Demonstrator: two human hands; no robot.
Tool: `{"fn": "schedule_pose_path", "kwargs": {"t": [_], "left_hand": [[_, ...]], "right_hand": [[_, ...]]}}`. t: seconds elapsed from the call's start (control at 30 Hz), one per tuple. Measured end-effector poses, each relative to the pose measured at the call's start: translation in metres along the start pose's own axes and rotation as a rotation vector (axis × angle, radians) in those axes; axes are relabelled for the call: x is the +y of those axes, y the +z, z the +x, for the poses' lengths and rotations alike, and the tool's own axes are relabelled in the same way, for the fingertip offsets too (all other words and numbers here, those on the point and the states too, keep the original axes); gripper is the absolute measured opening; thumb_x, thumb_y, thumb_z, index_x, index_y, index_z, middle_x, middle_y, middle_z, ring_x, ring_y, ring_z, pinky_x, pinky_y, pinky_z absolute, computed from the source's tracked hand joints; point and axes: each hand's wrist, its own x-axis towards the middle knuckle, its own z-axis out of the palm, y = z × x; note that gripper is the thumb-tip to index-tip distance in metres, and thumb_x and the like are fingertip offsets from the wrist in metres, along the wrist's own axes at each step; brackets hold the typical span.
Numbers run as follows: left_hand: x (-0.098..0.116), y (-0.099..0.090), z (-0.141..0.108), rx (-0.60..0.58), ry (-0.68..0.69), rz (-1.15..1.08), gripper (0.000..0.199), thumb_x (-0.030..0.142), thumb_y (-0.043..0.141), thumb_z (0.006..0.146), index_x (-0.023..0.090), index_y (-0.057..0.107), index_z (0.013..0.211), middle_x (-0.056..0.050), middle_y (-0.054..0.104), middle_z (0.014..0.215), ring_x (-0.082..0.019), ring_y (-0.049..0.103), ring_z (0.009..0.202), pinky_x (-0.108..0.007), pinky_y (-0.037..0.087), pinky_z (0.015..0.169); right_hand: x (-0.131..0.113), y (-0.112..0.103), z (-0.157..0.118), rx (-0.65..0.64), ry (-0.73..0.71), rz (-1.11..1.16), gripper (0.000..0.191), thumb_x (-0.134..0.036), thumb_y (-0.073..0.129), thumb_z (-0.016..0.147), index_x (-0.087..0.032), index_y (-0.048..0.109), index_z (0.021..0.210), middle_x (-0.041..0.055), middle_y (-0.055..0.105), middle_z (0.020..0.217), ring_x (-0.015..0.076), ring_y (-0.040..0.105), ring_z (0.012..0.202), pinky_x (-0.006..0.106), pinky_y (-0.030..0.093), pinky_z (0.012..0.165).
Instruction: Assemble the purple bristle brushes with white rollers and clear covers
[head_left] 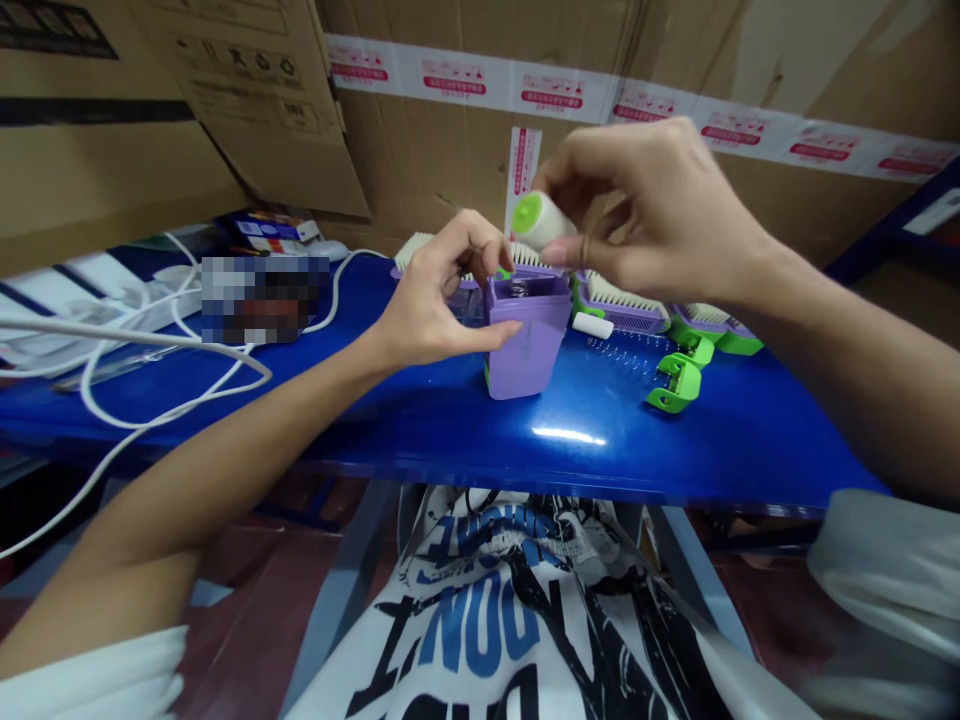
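Note:
A purple plastic housing (529, 345) stands upright on the blue table, its open top showing a metal spring (518, 288) inside. My left hand (442, 290) grips the housing from the left, thumb across its front and fingers curled at its top edge. Above and to the right of the housing, my right hand (645, 210) pinches a white cylindrical piece with a green end (540, 220), tilted and apart from the housing.
Purple and green parts with cream bristles (622, 300) line the back of the blue table (420, 430). A white cylinder (592, 325), small springs (626, 358) and green brackets (676, 384) lie at right. White cables (225, 385) cover the left; cardboard (435, 140) stands behind.

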Motion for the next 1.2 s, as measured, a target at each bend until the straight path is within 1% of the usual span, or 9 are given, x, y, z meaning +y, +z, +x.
{"fn": "schedule_pose_path", "kwargs": {"t": [0.1,0.2,0.33,0.47,0.67,0.97,1.03,1.13,1.2], "left_hand": [[-0.005,-0.004,-0.002,0.016,-0.048,-0.014,0.073,0.065,0.101,0.081,0.030,0.054,0.123,-0.006,0.077,0.123,-0.027,0.077,0.114,-0.041,0.061,0.087],[-0.009,-0.011,-0.003,-0.029,-0.102,0.042,0.077,0.066,0.098,0.082,0.028,0.060,0.137,-0.008,0.082,0.123,-0.030,0.082,0.118,-0.042,0.064,0.090],[-0.011,-0.018,-0.006,-0.064,-0.096,0.076,0.069,0.056,0.095,0.087,0.026,0.071,0.144,-0.007,0.087,0.128,-0.030,0.083,0.118,-0.044,0.065,0.097],[-0.008,-0.020,-0.008,-0.058,-0.055,0.213,0.048,0.052,0.087,0.093,0.026,0.082,0.133,-0.007,0.087,0.130,-0.029,0.080,0.114,-0.049,0.063,0.103],[-0.001,-0.021,-0.007,-0.097,0.012,0.304,0.036,0.052,0.084,0.097,0.031,0.084,0.126,-0.004,0.088,0.126,-0.031,0.077,0.113,-0.058,0.060,0.107],[-0.004,-0.014,-0.007,0.016,-0.312,0.117,0.053,0.048,0.089,0.087,0.024,0.081,0.133,-0.011,0.081,0.130,-0.034,0.077,0.123,-0.040,0.067,0.086],[-0.009,-0.010,-0.007,0.097,-0.391,0.022,0.057,0.044,0.093,0.080,0.023,0.081,0.132,-0.011,0.081,0.123,-0.033,0.076,0.119,-0.037,0.067,0.082],[-0.016,-0.005,-0.006,0.246,-0.559,-0.174,0.061,0.037,0.092,0.076,0.023,0.078,0.133,-0.010,0.081,0.115,-0.030,0.077,0.105,-0.038,0.068,0.077],[-0.017,-0.003,-0.006,0.355,-0.662,-0.296,0.058,0.033,0.090,0.077,0.023,0.077,0.133,-0.011,0.080,0.117,-0.029,0.077,0.100,-0.039,0.070,0.075]], "right_hand": [[0.012,-0.003,-0.007,0.199,0.075,0.198,0.030,-0.039,0.086,0.098,-0.026,0.074,0.121,0.0015,0.077,0.103,0.0197,0.070,0.086,0.035,0.052,0.075],[0.039,0.001,-0.016,0.239,0.224,0.254,0.030,-0.033,0.085,0.099,-0.028,0.077,0.127,-0.0010,0.073,0.089,0.0182,0.067,0.074,0.033,0.050,0.067],[0.078,0.025,-0.020,-0.106,0.379,0.071,0.044,-0.023,0.089,0.091,-0.020,0.083,0.135,0.0070,0.084,0.107,0.0237,0.075,0.089,0.037,0.057,0.078],[0.104,0.060,-0.011,-0.397,0.403,-0.188,0.058,-0.024,0.089,0.089,-0.018,0.082,0.146,0.0104,0.084,0.111,0.0288,0.077,0.096,0.043,0.058,0.089],[0.117,0.086,-0.002,-0.479,0.368,-0.252,0.046,-0.025,0.077,0.097,-0.017,0.084,0.142,0.0112,0.086,0.102,0.0285,0.078,0.091,0.042,0.057,0.087],[0.120,0.106,-0.003,-0.504,0.311,-0.114,0.028,-0.027,0.063,0.105,-0.021,0.088,0.116,0.0138,0.089,0.107,0.0313,0.081,0.099,0.046,0.061,0.096],[0.118,0.101,-0.008,-0.437,0.282,-0.085,0.033,-0.034,0.058,0.111,-0.020,0.087,0.121,0.0151,0.088,0.115,0.0330,0.081,0.109,0.049,0.060,0.104],[0.105,0.087,-0.026,-0.116,0.241,0.081,0.057,-0.058,0.040,0.121,-0.022,0.081,0.135,0.0154,0.083,0.131,0.0353,0.078,0.123,0.055,0.059,0.114],[0.090,0.079,-0.044,0.051,0.236,0.278,0.075,-0.080,0.033,0.118,-0.028,0.069,0.158,0.0129,0.078,0.142,0.0342,0.077,0.126,0.056,0.063,0.111]]}}
